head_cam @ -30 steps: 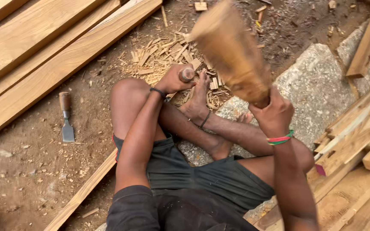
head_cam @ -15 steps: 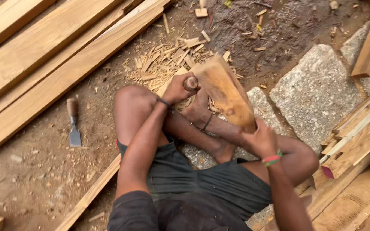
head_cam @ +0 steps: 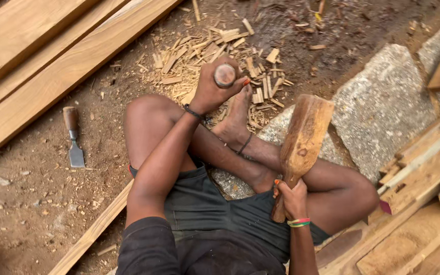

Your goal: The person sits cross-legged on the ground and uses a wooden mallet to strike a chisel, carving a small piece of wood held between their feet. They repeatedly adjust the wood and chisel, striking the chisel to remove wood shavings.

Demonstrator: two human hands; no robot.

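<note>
My left hand grips a chisel; my right hand grips a mallet. Chips litter the ground, so much cutting looks done.

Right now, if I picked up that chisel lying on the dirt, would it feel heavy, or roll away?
The spare chisel would probably feel stiff and blade-heavy: a flat metal blade sits below a short wooden handle. It seems unlikely to roll far, since the flat blade lies on the dirt. The edge may be sharp, so lifting by the handle seems safer.
</note>
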